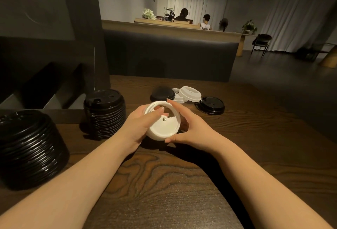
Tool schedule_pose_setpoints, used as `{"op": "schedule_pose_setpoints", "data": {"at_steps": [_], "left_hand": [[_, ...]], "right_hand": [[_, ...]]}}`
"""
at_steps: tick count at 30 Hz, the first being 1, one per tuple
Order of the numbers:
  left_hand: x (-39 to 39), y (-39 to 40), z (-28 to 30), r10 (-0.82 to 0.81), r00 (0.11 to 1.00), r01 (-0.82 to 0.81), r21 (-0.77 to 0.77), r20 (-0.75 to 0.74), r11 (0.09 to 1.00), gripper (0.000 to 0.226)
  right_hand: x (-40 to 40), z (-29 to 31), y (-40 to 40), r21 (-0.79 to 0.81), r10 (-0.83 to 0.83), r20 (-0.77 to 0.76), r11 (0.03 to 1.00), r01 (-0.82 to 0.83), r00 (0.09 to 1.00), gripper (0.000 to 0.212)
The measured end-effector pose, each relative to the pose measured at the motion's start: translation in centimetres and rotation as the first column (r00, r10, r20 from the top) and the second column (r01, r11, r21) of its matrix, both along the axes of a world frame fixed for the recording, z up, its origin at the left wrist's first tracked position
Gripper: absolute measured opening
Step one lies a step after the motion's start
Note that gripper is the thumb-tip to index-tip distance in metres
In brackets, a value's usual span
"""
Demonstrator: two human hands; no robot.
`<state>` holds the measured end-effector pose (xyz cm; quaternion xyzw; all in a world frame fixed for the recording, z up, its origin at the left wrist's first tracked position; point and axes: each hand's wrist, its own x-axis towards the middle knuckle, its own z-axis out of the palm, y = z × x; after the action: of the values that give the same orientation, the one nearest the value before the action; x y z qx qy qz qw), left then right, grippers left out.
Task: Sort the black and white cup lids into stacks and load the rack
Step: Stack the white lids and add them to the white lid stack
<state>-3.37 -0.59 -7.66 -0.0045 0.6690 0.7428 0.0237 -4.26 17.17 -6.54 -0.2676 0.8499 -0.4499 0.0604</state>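
Head view: left hand and right hand clasp a white round plastic lid stack above the dark wooden desk. Tilted as it is, loose lids could slide off.

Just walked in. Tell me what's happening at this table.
A person is sorting cup lids by colour. Both the left hand and the right hand grip a small stack of white lids just above the wooden table. Two tall stacks of black lids stand on the left. Beyond the hands, loose lids remain unsorted: two black and two white.
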Motion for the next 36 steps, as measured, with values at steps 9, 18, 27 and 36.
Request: {"op": "schedule_pose_setpoints", "data": {"at_steps": [9, 18, 27, 36], "left_hand": [[-0.4, -0.2, -0.1, -0.014, 0.998, 0.014, -0.007, -0.065, 1.0, 0.029], [-0.5, -0.2, 0.0, -0.105, 0.994, 0.102, -0.086, -0.037, 0.991, 0.044], [-0.1, -0.1, 0.5, -0.037, 0.999, 0.037, 0.03, 0.007, 0.999, 0.023], [-0.2, 0.3, 0.7, 0.133, 0.99, -0.141, -0.28, -0.046, 0.95, 0.023]], "right_hand": [[-0.2, -0.6, -0.5, -0.44, 0.022, 0.384, 0.883, 0.162, 0.923, 0.033], [-1.0, -0.7, -0.6, -0.487, -0.13, 0.354, 0.82, 0.301, 0.926, 0.04], [-0.7, -0.6, -0.6, -0.563, -0.013, 0.496, 0.757, 0.332, 0.868, 0.022], [-0.5, 0.3, -1.5, -0.397, -0.116, 0.493, 0.852, 0.341, 0.862, 0.025]]}}
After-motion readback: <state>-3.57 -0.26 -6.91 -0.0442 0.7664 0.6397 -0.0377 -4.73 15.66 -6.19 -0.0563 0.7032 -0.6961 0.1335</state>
